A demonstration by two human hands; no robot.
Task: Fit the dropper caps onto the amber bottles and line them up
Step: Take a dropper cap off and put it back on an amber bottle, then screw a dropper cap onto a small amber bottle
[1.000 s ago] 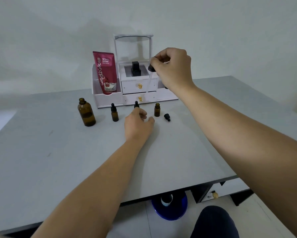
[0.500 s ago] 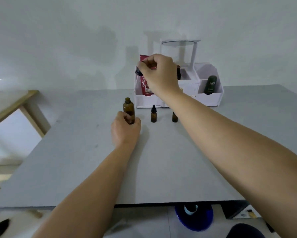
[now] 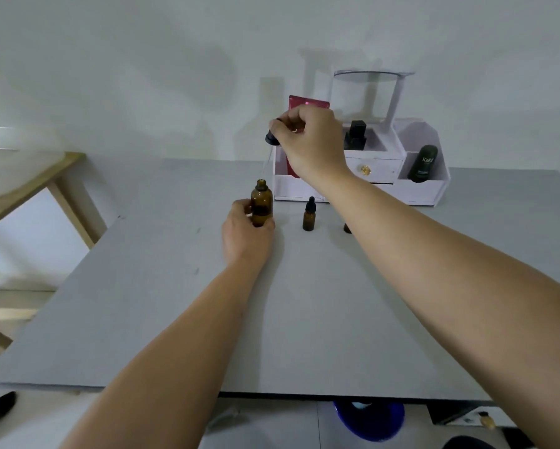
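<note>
Head view
Right grip: right hand (image 3: 307,137) raised above the table (image 3: 304,303), fingertips pressed onto the black dropper cap (image 3: 271,138); its clear glass pipette (image 3: 267,162) hangs below, faint against the background.
Left grip: left hand (image 3: 244,236) low on the table, fingers wrapped around the lower body of the large amber bottle (image 3: 261,204), steadying it upright.
Task thing, location: the large amber bottle stands on the table with its neck open, in front of the left end of the white organiser (image 3: 362,179).
Governing relation: the open neck lies almost straight below the cap, a shade to the left; the pipette tip sits just above the mouth and appears not yet inside.
Long axis: the bottle is vertical; the pipette leans slightly, lower end towards the left and the neck.
Nearer hand: the left is already on the bottle; the right carries the cap and is the one to descend.
Judgement, next move: straighten the pipette over the mouth, lower it in, then turn the cap down.
Risk: the glass tip catching the rim if the lean is kept.
Other bottles: a small capped bottle (image 3: 309,215) stands to the right; another small bottle (image 3: 347,228) further right is mostly hidden by the right forearm, cap state not discernible.
</note>
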